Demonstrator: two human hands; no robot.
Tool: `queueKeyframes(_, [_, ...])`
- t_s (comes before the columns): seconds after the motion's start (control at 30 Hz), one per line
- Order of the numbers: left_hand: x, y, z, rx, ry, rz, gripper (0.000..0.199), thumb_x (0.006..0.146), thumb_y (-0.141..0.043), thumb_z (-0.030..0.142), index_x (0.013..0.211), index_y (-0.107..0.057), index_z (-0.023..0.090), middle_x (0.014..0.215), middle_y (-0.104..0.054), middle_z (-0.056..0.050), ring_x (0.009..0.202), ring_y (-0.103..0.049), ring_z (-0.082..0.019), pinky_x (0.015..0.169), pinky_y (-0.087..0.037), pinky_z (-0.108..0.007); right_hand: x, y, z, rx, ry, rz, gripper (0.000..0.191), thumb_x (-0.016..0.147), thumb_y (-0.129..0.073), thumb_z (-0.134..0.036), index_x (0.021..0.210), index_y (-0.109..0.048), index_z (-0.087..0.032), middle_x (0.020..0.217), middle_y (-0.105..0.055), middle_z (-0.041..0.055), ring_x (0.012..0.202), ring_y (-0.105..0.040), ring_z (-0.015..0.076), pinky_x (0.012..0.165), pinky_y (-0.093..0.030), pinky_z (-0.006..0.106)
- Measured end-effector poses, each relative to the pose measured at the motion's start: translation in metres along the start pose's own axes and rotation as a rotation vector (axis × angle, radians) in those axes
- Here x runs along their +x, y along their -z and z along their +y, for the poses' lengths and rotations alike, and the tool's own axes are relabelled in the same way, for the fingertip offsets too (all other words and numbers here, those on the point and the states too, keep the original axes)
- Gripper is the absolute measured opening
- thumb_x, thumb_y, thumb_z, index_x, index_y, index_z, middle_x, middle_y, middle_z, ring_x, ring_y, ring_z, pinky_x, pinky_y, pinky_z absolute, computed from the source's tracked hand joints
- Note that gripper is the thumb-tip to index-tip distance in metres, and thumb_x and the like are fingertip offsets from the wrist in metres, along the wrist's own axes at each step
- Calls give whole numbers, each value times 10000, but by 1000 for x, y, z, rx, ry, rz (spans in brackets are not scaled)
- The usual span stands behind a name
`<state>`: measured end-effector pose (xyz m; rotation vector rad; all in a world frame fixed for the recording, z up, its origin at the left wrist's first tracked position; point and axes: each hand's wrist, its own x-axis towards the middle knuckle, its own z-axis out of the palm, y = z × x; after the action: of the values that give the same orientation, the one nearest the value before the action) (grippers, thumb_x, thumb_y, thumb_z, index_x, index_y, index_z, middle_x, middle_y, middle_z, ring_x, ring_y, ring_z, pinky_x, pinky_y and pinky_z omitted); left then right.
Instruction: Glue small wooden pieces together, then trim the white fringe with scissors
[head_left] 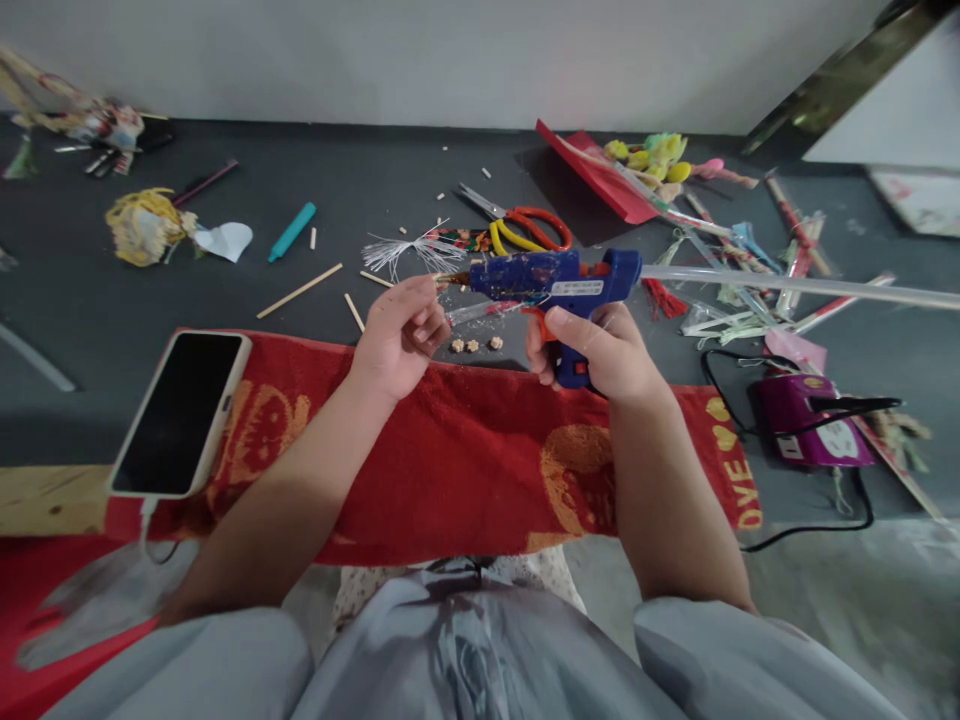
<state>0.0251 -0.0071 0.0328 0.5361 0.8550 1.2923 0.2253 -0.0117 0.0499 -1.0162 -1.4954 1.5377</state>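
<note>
My right hand grips the handle of a blue hot glue gun, fingers at its orange trigger. A long clear glue stick sticks out of the gun's back end. The nozzle points left, at the fingertips of my left hand. That hand is closed in a pinch at the nozzle; whatever small thing it holds is too hidden to name. Below the gun, several small beige flower-shaped pieces lie in a row. A bundle of white strands lies just behind my left fingers.
A red towel covers the table's front edge, with a charging phone on its left. Behind the gun lie scissors. A teal stick is at left. Craft scraps, a purple box and its black cord crowd the right.
</note>
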Motion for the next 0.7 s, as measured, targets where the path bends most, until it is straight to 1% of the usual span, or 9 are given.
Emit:
queueKeyframes(0.2, [-1, -1, 1, 3, -23, -5, 269, 787, -712, 239, 605, -521, 185, 486, -318, 88, 383, -313, -23, 403, -314, -186, -1, 4, 0, 16, 21, -10, 413, 775, -664, -599, 624, -620, -217, 534, -601, -3, 402, -534, 91, 337, -403, 215])
queueKeyframes(0.33, [-2, -3, 1, 4, -13, 0, 268, 784, -713, 221, 597, -527, 176, 484, -309, 90, 391, -300, -18, 407, -305, -177, -1, 3, 1, 26, 8, -6, 416, 776, -663, -596, 622, -610, -213, 537, -602, -5, 406, -536, 90, 335, -400, 210])
queueKeyframes(0.53, [-2, -3, 1, 21, -10, 13, 261, 765, -717, 211, 593, -525, 178, 474, -309, 91, 399, -282, -24, 406, -295, -181, -2, 2, 1, 46, 3, -36, 414, 784, -670, -568, 636, -616, -186, 532, -603, -4, 408, -545, 84, 343, -396, 195])
queueKeyframes(0.7, [-1, -2, 0, 0, -14, -3, 266, 749, -732, 198, 589, -520, 178, 468, -309, 90, 403, -294, -28, 410, -301, -182, -1, 2, 0, 41, -3, -14, 410, 766, -685, -586, 645, -623, -199, 534, -606, -4, 405, -544, 88, 342, -399, 202])
